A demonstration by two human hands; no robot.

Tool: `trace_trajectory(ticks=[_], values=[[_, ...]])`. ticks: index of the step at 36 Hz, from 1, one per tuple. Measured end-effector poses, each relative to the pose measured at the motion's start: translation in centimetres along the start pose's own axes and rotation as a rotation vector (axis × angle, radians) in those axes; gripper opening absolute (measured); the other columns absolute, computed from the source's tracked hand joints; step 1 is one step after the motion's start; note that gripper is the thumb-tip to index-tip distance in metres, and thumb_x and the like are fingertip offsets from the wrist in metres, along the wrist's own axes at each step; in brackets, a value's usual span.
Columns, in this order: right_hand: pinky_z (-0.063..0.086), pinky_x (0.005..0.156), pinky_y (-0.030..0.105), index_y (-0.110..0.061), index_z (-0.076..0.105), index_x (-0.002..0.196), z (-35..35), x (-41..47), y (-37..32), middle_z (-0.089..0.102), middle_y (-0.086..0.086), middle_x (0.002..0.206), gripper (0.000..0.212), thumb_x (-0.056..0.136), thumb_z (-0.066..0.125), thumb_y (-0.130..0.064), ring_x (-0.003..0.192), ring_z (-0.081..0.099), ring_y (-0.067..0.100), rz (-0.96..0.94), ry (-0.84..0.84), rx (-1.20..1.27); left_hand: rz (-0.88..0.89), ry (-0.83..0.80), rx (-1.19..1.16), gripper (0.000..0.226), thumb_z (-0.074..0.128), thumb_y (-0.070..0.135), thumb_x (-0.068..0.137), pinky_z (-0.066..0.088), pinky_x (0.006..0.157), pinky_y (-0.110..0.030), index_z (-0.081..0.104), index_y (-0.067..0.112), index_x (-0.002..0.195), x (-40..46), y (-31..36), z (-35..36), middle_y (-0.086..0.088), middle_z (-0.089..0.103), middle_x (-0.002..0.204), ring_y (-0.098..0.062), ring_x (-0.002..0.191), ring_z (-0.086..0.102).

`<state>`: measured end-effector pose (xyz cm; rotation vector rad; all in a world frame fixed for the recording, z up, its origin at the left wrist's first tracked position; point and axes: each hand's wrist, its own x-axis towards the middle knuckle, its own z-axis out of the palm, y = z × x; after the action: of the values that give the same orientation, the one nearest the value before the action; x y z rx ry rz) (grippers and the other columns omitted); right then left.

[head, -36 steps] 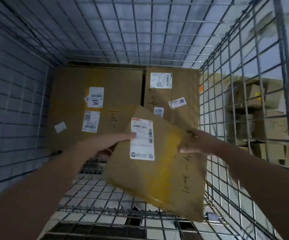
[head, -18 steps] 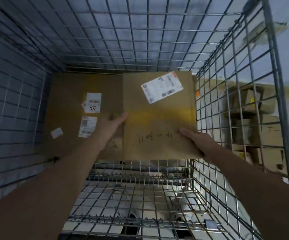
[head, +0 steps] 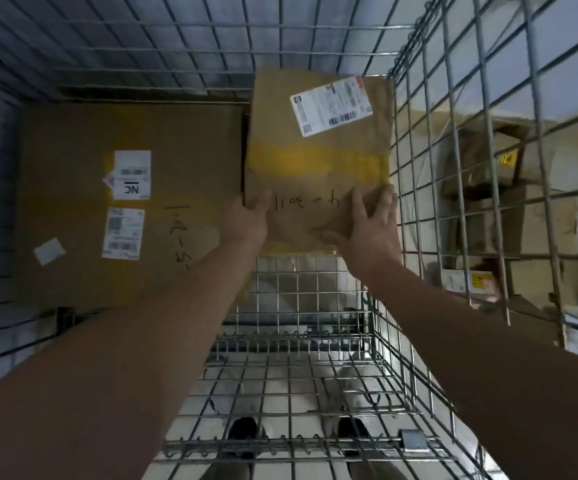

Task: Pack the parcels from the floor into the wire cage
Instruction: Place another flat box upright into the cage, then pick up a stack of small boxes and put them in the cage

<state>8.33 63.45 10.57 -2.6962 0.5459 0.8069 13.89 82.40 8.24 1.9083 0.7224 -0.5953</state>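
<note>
Wire mesh fills the view: nearest the camera, the wire cage point(head: 280, 382) shows its gridded floor, with pale ground and the person's two dark shoes point(head: 246, 433) visible through it. Both forearms reach forward over that bare mesh toward the far right corner. At their ends the flat brown parcel point(head: 318, 161) lies with its long axis running near to far, its near edge under the hands and its white shipping label point(head: 330, 105) at the far end, close to the back wall. It sits hard against the right mesh wall and just beside, possibly touching, the large cardboard box point(head: 128, 202) that takes up the far left of the cage. The left hand point(head: 247, 223) holds the parcel's near left corner, thumb on top beside the handwritten marking; how the fingers beneath lie cannot be seen. The right hand point(head: 367, 230) lies on the near right corner with fingers spread across the top face and the thumb at the near edge, pressing rather than pinching as far as can be told. From both hands the parcel extends straight away toward the far wall, so the coming move looks like a push along that axis, or simply letting go. Beyond the right wall, stacked cartons point(head: 488, 174) stand outside.
</note>
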Motion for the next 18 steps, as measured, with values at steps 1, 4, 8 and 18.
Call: trace_trajectory(ticks=[1, 4, 8, 18], values=[[0.01, 0.127, 0.049, -0.03, -0.014, 0.16, 0.0, 0.3, 0.0, -0.03, 0.022, 0.161, 0.095, 0.095, 0.046, -0.063, 0.152, -0.021, 0.038, -0.006, -0.011, -0.062, -0.001, -0.002, 0.005, 0.058, 0.06, 0.056, 0.097, 0.05, 0.104, -0.041, 0.058, 0.014, 0.138, 0.2, 0.0, 0.1, 0.002, 0.065, 0.128, -0.02, 0.115, 0.062], [0.006, 0.126, 0.048, -0.024, -0.012, 0.16, -0.5, 0.1, -0.3, -0.028, 0.025, 0.161, 0.092, 0.099, 0.048, -0.057, 0.152, -0.019, 0.04, -0.012, -0.019, -0.068, -0.021, -0.047, 0.072, 0.072, 0.06, 0.059, 0.096, 0.047, 0.109, -0.044, 0.048, 0.012, 0.149, 0.3, 0.7, -0.3, -0.002, 0.058, 0.143, -0.026, 0.127, 0.057], [0.006, 0.127, 0.05, -0.014, -0.004, 0.161, -3.5, -0.2, -0.8, -0.02, 0.02, 0.165, 0.091, 0.099, 0.06, -0.036, 0.154, -0.012, 0.039, -0.069, -0.037, -0.132, -0.048, -0.122, 0.273, 0.07, 0.064, 0.046, 0.098, 0.05, 0.096, -0.037, 0.04, 0.004, 0.149, -1.3, 3.6, -2.5, -0.002, 0.055, 0.135, -0.022, 0.11, 0.057], [0.026, 0.12, 0.045, -0.018, 0.017, 0.161, -23.0, -11.1, -6.3, 0.011, 0.008, 0.169, 0.076, 0.101, 0.055, -0.043, 0.154, 0.016, 0.028, -0.401, -0.044, -0.1, 0.689, -0.178, 1.101, 0.07, 0.056, 0.071, 0.086, 0.049, 0.101, -0.04, 0.046, 0.033, 0.144, -15.8, 19.2, -15.1, 0.008, 0.055, 0.143, -0.02, 0.129, 0.055]])
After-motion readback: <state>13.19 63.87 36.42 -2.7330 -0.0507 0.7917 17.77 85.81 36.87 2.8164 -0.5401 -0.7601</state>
